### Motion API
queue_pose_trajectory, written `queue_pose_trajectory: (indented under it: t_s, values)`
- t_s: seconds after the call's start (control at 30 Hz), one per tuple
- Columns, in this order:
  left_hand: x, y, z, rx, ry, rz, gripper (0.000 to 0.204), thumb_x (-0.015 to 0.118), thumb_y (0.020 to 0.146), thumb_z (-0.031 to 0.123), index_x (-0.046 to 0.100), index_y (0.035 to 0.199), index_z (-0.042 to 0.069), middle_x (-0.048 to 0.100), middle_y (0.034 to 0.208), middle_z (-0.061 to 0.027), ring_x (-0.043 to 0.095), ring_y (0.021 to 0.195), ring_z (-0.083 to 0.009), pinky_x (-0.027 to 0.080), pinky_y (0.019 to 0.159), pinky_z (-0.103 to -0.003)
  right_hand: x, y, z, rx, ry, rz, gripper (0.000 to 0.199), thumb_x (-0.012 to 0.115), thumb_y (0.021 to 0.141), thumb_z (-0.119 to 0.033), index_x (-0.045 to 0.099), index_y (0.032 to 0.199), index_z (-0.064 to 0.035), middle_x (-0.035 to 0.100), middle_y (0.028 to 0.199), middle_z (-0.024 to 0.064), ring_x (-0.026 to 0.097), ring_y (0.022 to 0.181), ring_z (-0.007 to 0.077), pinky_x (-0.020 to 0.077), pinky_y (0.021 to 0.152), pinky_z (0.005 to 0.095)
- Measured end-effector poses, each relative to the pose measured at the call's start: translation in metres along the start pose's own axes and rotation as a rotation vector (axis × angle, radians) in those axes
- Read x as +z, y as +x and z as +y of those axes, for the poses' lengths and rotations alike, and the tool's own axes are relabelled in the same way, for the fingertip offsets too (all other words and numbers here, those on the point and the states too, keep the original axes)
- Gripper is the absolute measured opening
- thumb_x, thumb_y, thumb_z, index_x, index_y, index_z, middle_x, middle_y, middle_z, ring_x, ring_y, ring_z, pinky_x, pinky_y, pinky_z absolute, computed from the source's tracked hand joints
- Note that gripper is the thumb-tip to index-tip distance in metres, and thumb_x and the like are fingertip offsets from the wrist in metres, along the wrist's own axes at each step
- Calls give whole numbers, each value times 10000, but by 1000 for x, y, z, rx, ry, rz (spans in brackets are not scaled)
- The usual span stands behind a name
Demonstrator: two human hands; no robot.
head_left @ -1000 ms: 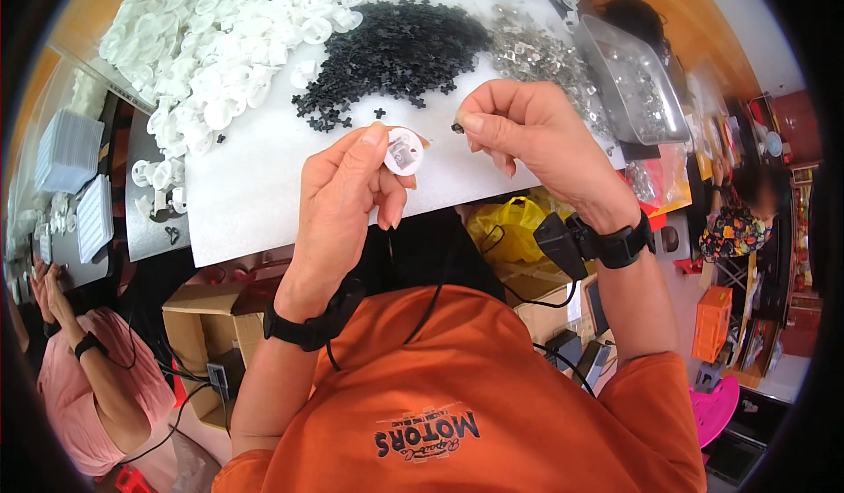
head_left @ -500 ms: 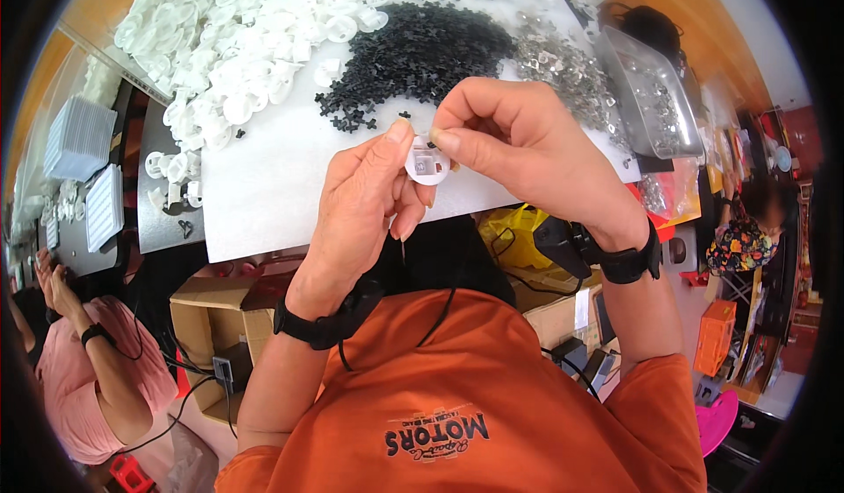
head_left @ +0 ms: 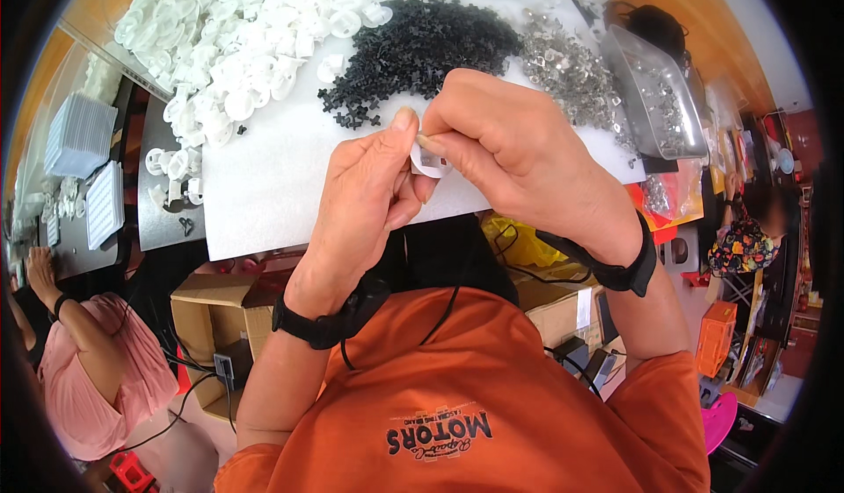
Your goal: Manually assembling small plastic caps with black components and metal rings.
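Between my hands, over the white work surface (head_left: pixel 264 211), is a round white plastic part (head_left: pixel 428 162), mostly covered by fingers. My left hand (head_left: pixel 367 176) grips its left side, thumb upright and fingers curled beneath. From the right, my right hand (head_left: pixel 510 132) pinches thumb and forefinger together at the part's upper edge; whatever lies in that pinch is hidden. Just beyond my hands spreads a heap of small black cross-shaped pieces (head_left: pixel 431 44). Small clear and metallic-looking pieces (head_left: pixel 576 71) lie to the right of it.
White plastic parts (head_left: pixel 229 44) are piled at the far left. A clear tub (head_left: pixel 655 97) stands on the right. Stacked pale trays (head_left: pixel 81 137) are at left. A co-worker in pink (head_left: pixel 105 370) sits lower left. Beneath the table edge are cardboard boxes (head_left: pixel 220 317).
My right hand has rolled over the white part and covers more of it, its fingers now more tightly bunched. At left, the co-worker's hands have moved apart and lower.
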State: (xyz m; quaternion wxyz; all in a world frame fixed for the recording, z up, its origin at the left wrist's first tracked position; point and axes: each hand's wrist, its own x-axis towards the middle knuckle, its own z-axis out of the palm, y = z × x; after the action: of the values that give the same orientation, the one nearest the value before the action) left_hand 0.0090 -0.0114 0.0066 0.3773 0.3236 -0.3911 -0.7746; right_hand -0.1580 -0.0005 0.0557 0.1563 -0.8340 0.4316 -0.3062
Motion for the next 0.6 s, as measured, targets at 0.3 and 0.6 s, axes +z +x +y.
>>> queue_pose_trajectory:
  t_s: [0.3, 0.6]
  values:
    - [0, 3, 0, -14, 66, -86, 455, 373, 1000, 353, 595, 858, -18, 440, 531, 10, 273, 403, -35, 202, 385, -196, -3, 7, 22, 213, 574, -229, 185, 631, 847, -170, 531, 854, -14, 529, 655, 29, 505, 611, 107, 410, 515, 280]
    - [-10, 4, 0, -56, 16, -182, 475, 399, 989, 365, 603, 949, -62, 511, 630, -32, 316, 438, -44, 234, 396, -200, -13, 8, 16, 450, 650, -393, 257, 634, 877, -306, 549, 965, -80, 555, 759, -43, 445, 618, 3, 325, 451, 172]
